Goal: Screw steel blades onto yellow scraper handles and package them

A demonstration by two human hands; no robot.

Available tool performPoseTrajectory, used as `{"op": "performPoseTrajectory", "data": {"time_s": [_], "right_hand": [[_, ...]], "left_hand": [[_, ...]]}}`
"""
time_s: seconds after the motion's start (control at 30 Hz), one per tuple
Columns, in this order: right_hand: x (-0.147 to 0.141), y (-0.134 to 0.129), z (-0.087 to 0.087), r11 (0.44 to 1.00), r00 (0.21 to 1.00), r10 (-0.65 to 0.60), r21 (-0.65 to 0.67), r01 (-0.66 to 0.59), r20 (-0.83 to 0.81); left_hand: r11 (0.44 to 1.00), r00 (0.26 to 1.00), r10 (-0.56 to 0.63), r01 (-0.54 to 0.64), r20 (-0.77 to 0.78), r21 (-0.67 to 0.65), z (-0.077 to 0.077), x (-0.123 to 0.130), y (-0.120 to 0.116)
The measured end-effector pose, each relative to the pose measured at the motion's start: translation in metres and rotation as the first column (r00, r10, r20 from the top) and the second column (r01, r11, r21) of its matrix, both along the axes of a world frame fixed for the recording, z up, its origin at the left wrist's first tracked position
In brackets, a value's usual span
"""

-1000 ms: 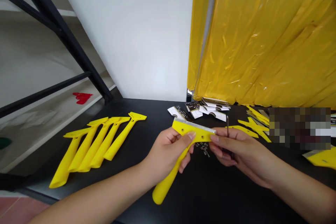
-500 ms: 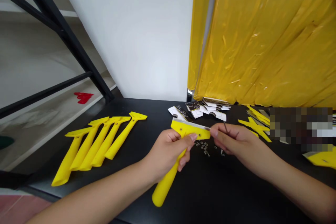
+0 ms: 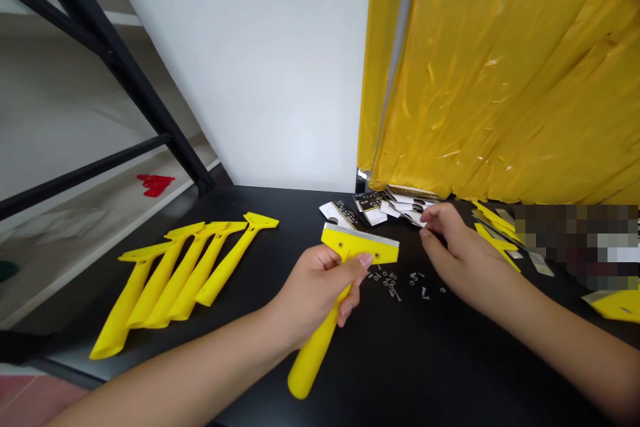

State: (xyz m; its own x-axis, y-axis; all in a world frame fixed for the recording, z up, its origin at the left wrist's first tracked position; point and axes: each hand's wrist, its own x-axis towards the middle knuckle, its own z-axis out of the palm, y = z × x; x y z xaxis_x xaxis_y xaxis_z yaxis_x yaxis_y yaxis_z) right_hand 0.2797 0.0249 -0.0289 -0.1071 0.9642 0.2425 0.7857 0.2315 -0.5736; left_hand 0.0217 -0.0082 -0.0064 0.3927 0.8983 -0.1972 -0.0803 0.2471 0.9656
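Observation:
My left hand is wrapped round the handle of a yellow scraper, its thumb pressed just below the head. A metal blade runs along the scraper's upper edge, and two small holes show in the head. My right hand is over the table, thumb and forefinger apart, with the fingertips beside the white-and-black card sleeves; nothing shows between them. Small loose screws and nuts lie scattered on the black table between the hands.
Several yellow scraper handles lie in a row on the black table at left. More yellow parts and a flat metallic piece lie at right. Behind stand a white panel, yellow wrapping and a black frame.
My right hand has left the scraper's blade end and moved up and right towards the card sleeves. A thin dark rod earlier beside it no longer shows. My left hand keeps its hold.

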Motion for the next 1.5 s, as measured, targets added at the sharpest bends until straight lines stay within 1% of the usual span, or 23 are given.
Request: {"op": "performPoseTrajectory", "data": {"time_s": [0.07, 0.17, 0.3, 0.37, 0.53, 0.57, 0.63, 0.7, 0.77, 0.9, 1.03, 1.2, 1.37, 1.5], "right_hand": [[0.002, 0.003, -0.002, 1.0, 0.999, -0.028, -0.001, 0.028, -0.021], [0.004, 0.005, -0.002, 0.999, 0.998, 0.04, 0.034, -0.038, -0.055], [0.003, 0.001, 0.006, 0.995, 0.986, 0.079, 0.064, -0.07, -0.144], [0.002, -0.003, 0.012, 0.99, 0.981, 0.096, 0.116, -0.077, -0.168], [0.005, -0.015, 0.025, 0.958, 0.99, 0.131, 0.264, -0.112, -0.056], [0.007, -0.017, 0.026, 0.954, 0.991, 0.125, 0.281, -0.109, -0.038], [0.01, -0.018, 0.027, 0.949, 0.997, 0.073, 0.31, -0.062, -0.025], [0.011, -0.018, 0.027, 0.946, 1.0, 0.007, 0.323, -0.002, -0.014], [0.012, -0.017, 0.027, 0.935, 0.999, -0.032, 0.354, 0.026, 0.011], [0.012, -0.015, 0.027, 0.889, 0.994, -0.029, 0.457, -0.023, 0.106], [0.012, -0.012, 0.025, 0.86, 0.987, -0.023, 0.507, -0.062, 0.16], [0.009, -0.009, 0.02, 0.86, 0.989, 0.009, 0.504, -0.081, 0.145], [0.007, -0.005, 0.012, 0.841, 0.989, 0.012, 0.533, -0.089, 0.146], [0.007, -0.003, 0.007, 0.851, 0.989, 0.005, 0.519, -0.082, 0.149]], "left_hand": [[1.0, 1.0, 0.004, -0.004, 0.007, -0.005, 0.0, 0.0, 0.001], [1.0, 1.0, 0.007, -0.007, 0.023, -0.017, 0.0, -0.001, 0.003], [1.0, 0.999, 0.016, -0.015, 0.029, -0.013, 0.001, -0.001, 0.004], [1.0, 0.999, 0.02, -0.02, 0.026, -0.009, 0.001, -0.001, 0.004], [1.0, 0.999, 0.024, -0.024, 0.022, -0.003, 0.001, -0.002, 0.004], [1.0, 0.999, 0.023, -0.023, 0.023, -0.001, 0.001, -0.001, 0.004], [1.0, 1.0, 0.017, -0.017, 0.022, 0.002, 0.001, -0.001, 0.003], [1.0, 1.0, 0.007, -0.007, 0.019, 0.002, 0.002, -0.001, 0.002], [1.0, 1.0, -0.003, 0.003, 0.015, 0.003, 0.002, -0.001, 0.001], [1.0, 1.0, -0.009, 0.009, 0.022, 0.004, 0.003, -0.002, 0.0], [1.0, 0.999, -0.013, 0.013, 0.036, -0.001, 0.002, -0.002, 0.001], [1.0, 0.999, -0.016, 0.016, 0.049, -0.002, 0.001, -0.001, 0.002], [1.0, 0.998, -0.019, 0.019, 0.051, -0.004, 0.001, -0.001, 0.002], [1.0, 0.998, -0.013, 0.013, 0.057, -0.008, 0.001, -0.001, 0.002]]}}
